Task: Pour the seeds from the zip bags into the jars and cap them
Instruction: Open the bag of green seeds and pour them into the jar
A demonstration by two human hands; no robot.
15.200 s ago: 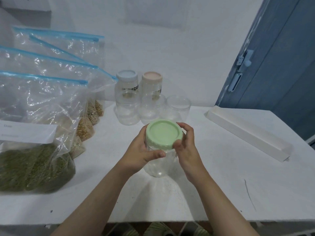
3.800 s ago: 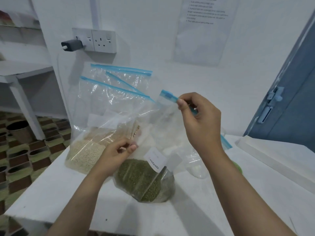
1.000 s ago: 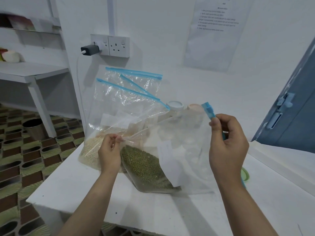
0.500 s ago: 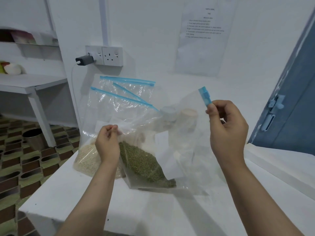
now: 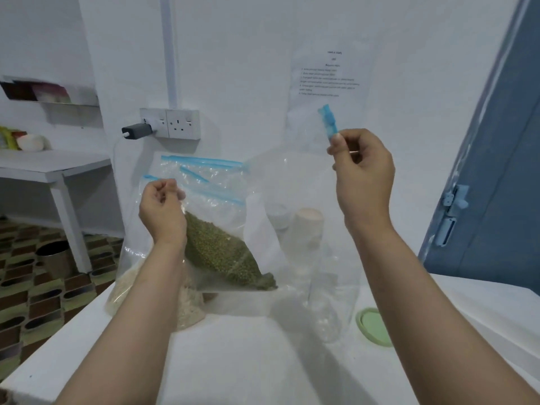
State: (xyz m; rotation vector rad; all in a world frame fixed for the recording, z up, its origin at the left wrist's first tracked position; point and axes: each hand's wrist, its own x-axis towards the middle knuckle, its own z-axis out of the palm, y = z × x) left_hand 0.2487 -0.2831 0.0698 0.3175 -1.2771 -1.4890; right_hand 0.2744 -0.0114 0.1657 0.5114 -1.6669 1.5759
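The seed bag [image 5: 228, 252] hangs over the middle of the bench [image 5: 248, 361], held up between both hands. Behind it at 11 o'clock stand more zip bags [image 5: 204, 176]. The open jar [image 5: 333, 305] stands at 3 o'clock, its lid [image 5: 372, 325] just right. Capped jars [image 5: 306, 226] stand behind at 1 o'clock.

Both bare forearms come up from the bottom of the view, elbows low, hands raised in front of the chest. The left hand [image 5: 162, 211] sits lower, wrist bent and knuckles toward us, its fingers curled in and pinching the plastic of the zip bag [image 5: 280, 229] between thumb and fingertips. The right hand [image 5: 362, 173] is up higher and further right, back of the hand facing us, thumb and forefinger nipping the bag's blue zip end.
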